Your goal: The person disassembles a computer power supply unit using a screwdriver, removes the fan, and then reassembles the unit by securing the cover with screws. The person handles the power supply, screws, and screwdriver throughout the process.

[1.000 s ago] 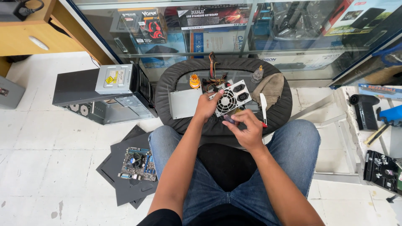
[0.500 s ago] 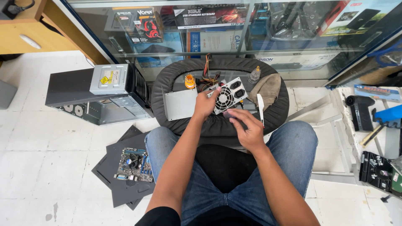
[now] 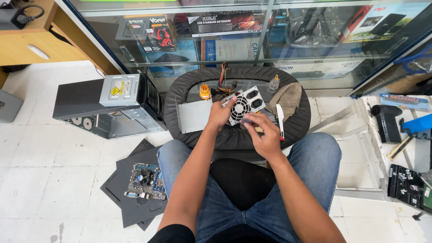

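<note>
Power supply unit (image 3: 243,104) is tilted on the round black stool (image 3: 180,96), fan grille facing up, wire bundle (image 3: 222,81) trailing behind. Left hand (image 3: 220,114) is clamped on its left edge. Right hand (image 3: 264,135) sits just in front of the grille, fingertips pinched on something too small to identify. Crowded in beside it: grey metal plate (image 3: 194,115), orange screwdriver set (image 3: 204,91), brown cloth (image 3: 285,98), white-handled tool (image 3: 280,119). Open PC case (image 3: 108,105) and motherboard (image 3: 146,181) lie on the floor, well apart.
</note>
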